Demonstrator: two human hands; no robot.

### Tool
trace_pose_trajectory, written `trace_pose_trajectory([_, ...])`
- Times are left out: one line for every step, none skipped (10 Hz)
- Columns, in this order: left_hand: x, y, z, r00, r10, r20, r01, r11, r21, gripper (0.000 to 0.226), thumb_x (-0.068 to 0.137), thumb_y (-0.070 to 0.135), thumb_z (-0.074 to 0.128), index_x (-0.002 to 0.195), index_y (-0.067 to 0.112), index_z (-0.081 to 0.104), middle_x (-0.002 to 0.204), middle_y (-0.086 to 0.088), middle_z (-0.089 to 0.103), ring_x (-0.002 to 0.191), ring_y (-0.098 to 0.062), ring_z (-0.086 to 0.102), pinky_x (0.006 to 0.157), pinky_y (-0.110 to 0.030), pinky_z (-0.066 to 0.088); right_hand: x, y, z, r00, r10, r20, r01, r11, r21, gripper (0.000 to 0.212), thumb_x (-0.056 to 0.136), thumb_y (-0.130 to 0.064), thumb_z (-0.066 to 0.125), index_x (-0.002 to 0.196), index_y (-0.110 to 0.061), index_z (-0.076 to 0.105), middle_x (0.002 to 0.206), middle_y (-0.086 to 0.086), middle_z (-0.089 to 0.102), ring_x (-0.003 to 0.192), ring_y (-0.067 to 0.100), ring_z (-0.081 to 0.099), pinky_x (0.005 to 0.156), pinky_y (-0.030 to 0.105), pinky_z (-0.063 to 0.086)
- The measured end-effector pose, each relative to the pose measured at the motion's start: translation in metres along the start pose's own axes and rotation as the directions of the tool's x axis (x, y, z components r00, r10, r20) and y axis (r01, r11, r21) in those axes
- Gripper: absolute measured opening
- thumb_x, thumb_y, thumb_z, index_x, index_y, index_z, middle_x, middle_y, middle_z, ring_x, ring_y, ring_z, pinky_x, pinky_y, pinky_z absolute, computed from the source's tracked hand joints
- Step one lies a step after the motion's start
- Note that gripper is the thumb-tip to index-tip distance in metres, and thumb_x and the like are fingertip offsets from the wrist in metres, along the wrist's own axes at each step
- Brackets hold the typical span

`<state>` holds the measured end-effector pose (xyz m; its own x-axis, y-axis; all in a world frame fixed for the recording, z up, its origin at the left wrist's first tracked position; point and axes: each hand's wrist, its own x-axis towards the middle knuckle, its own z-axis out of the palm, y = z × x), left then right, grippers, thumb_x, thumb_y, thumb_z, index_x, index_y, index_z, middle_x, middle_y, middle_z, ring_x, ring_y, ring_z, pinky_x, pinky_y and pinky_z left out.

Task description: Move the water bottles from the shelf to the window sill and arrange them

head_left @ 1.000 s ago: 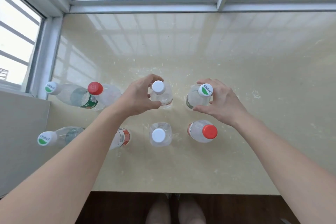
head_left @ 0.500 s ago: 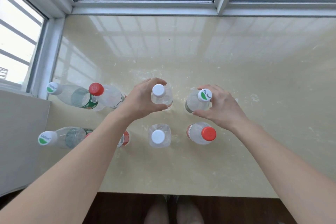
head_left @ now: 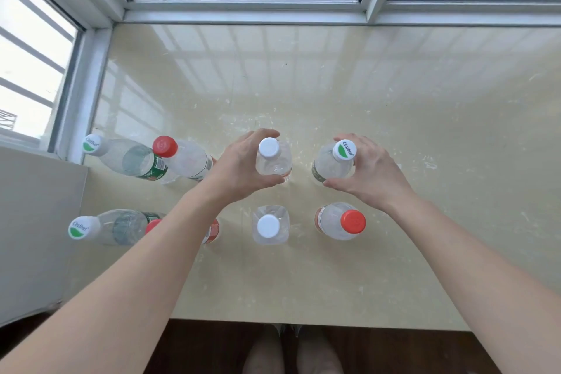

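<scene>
Several clear water bottles stand in two rows on the cream window sill [head_left: 334,85]. My left hand [head_left: 239,164] wraps around a white-capped bottle [head_left: 273,158] in the back row. My right hand [head_left: 370,170] grips a bottle with a green-and-white cap [head_left: 332,162] beside it. In front stand another white-capped bottle [head_left: 269,225] and a red-capped bottle [head_left: 341,222]. Further left are a red-capped bottle [head_left: 182,158], two green-labelled bottles [head_left: 127,158] [head_left: 112,226], and one more red-labelled bottle [head_left: 214,231] mostly hidden under my left forearm.
Window frames [head_left: 243,12] border the sill at the back and left. A grey wall edge [head_left: 36,222] juts in at the left. The sill's front edge [head_left: 303,323] drops to dark wooden floor, where my feet [head_left: 291,352] show. Bare sill stretches to the right and back.
Both hands keep their hold on the two back-row bottles. They have shifted only slightly with the bottles; the other bottles stand as before.
</scene>
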<state>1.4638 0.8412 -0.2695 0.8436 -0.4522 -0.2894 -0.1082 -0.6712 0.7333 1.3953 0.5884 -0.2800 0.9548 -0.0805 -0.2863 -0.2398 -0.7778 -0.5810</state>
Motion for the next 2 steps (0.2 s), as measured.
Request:
trace_pose_trajectory([-0.002, 0.0, -0.005, 1.0, 0.009, -0.014, -0.009, 1.0, 0.021, 0.077, 0.068, 0.031, 0.086, 0.134, 0.033, 0.047, 0.132, 0.01, 0.053, 0.12, -0.01, 0.049, 0.1, -0.037, 0.047, -0.003, -0.002, -0.005, 0.999, 0.037, 0.037, -0.037, 0.999, 0.009, 0.092, 0.063, -0.043, 0.086, 0.141, -0.039, 0.038, 0.129, -0.007, 0.052, 0.116, 0.023, 0.055, 0.093, 0.046, 0.05])
trace_pose_trajectory([-0.011, 0.01, -0.016, 1.0, -0.009, -0.011, 0.01, 0.99, 0.141, 0.079, 0.071, 0.031, 0.084, 0.138, 0.03, 0.043, 0.134, 0.006, 0.051, 0.122, -0.013, 0.049, 0.1, -0.033, 0.044, -0.011, -0.008, -0.017, 0.995, 0.076, 0.07, -0.076, 0.997, 0.006, 0.097, 0.066, -0.039, 0.083, 0.148, -0.04, 0.03, 0.135, -0.006, 0.047, 0.119, 0.022, 0.055, 0.095, 0.046, 0.049])
